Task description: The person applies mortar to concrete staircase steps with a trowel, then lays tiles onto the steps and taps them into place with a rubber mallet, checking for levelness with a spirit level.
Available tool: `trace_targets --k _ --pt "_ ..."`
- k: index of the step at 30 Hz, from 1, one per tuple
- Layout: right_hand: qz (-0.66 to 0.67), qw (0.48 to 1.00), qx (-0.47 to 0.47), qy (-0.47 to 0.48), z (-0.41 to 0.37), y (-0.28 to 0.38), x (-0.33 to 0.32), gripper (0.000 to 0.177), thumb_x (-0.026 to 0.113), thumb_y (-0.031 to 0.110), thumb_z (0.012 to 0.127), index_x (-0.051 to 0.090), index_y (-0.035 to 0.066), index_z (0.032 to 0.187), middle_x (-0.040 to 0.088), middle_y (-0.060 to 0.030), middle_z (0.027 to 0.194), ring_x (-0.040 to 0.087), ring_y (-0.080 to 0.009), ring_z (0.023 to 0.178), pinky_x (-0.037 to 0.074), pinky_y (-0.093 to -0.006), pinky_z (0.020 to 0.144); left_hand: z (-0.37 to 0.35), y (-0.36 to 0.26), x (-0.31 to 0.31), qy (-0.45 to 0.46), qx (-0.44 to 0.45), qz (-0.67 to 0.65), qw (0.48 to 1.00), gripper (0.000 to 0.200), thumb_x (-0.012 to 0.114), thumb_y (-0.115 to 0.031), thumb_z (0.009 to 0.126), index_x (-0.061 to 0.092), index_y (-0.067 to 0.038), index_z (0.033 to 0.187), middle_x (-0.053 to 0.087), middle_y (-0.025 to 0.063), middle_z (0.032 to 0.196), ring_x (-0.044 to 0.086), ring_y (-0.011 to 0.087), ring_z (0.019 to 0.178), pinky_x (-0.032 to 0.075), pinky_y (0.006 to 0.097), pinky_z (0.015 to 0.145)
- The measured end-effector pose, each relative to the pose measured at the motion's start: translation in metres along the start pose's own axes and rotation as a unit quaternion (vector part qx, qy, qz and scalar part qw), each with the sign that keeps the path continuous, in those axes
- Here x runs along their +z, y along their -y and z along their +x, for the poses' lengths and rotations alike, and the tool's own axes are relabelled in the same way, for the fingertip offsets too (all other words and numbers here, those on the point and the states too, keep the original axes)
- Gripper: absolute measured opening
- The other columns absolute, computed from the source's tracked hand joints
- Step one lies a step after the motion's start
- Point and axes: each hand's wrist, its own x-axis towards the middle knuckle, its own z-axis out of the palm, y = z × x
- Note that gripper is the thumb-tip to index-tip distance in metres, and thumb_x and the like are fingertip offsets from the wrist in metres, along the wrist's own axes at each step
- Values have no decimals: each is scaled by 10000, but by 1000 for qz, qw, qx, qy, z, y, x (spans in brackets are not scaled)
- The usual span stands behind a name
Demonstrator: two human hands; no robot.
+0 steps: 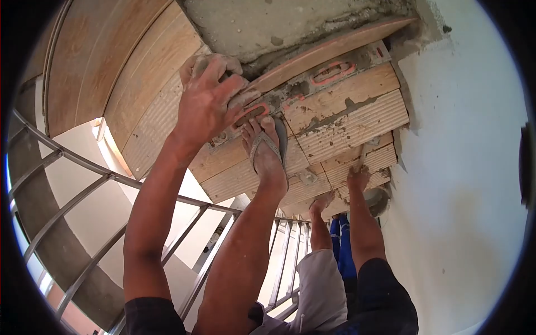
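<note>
My left hand (212,89), coated in grey mortar, has its fingers curled over the left end of a long wood-look tile strip (335,51) standing on edge. Its thumb is on the near side, just above a mortar-smeared spirit level with red-rimmed openings (333,72). That level lies along the step, in front of the strip. Lower on the stairs, my right hand (358,174) is closed near the wall, by the ribbed edge of a tiled step (357,134). What it grips is small and partly hidden; I cannot make it out.
Wet grey mortar (279,22) covers the step above. My sandalled foot (265,148) rests by the level; another bare foot (321,204) is lower. A metal railing (156,187) curves along the left, a white wall (458,167) along the right. A round container (378,202) stands below.
</note>
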Motion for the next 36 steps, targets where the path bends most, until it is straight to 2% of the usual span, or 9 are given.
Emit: trace_targets --k 3,6,9,13,23,29,32,34,36 --pt "-104 995 5 -12 17 -4 11 482 700 357 950 537 -14 1212 669 -227 1003 666 -419 939 557 -484 873 -4 4 2 5 -19 -2 1000 367 875 -110 660 681 -68 969 626 105 1049 589 358 1064 379 474 1017" --pt "81 995 -10 66 13 -7 -9 329 652 305 975 552 8 1076 640 -182 901 670 -363 806 555 -463 722 -5 4 -1 13 -22 -14 1000 356 864 -118 683 681 -60 983 628 110 1051 591 367 1071 369 492 1052" --pt "445 834 234 228 -16 37 -95 264 605 247 986 551 -11 1002 532 -130 768 538 -249 645 445 -428 604 -3 12 -3 34 9 -17 999 329 825 -222 764 668 -91 1022 627 133 1103 615 356 1109 354 518 1085" --pt "470 864 183 21 -78 27 -92 132 591 222 1022 556 95 1032 469 2 678 439 -110 484 362 -291 428 -2 17 -8 46 34 -29 998 315 794 -191 785 667 -74 1048 634 148 1115 618 356 1113 340 535 1097" --pt "759 562 302 130 -82 299 -266 125 652 252 992 563 164 1000 436 51 623 396 -74 429 318 -251 366 0 21 -4 59 41 -59 996 347 823 -83 684 671 -50 994 651 144 1125 607 368 1130 347 561 1124" --pt "746 595 230 189 -114 375 -239 199 625 245 1010 512 107 1098 523 -2 719 449 -88 468 372 -240 385 6 19 -9 57 40 -87 994 280 808 -52 700 678 -47 948 653 124 1085 623 341 1087 372 542 1115" --pt "794 542 193 195 -130 370 -214 216 610 206 1005 516 82 1154 559 -5 765 493 -82 532 401 -228 433 5 20 -6 45 34 -93 994 287 809 -56 698 680 -47 954 655 116 1078 627 332 1085 370 545 1124" --pt "888 384 212 135 -130 373 -209 204 574 154 1010 517 81 1192 574 -2 791 506 -68 562 419 -224 462 5 20 -8 52 30 -98 993 292 812 -61 695 682 -50 956 656 112 1080 628 329 1088 368 547 1130" --pt "831 483 204 184 -124 379 -224 204 574 151 1015 521 79 1198 577 -9 791 513 -81 556 431 -239 454 5 20 -7 55 22 -98 993 297 815 -66 692 684 -54 957 657 109 1081 628 325 1090 365 549 1136"
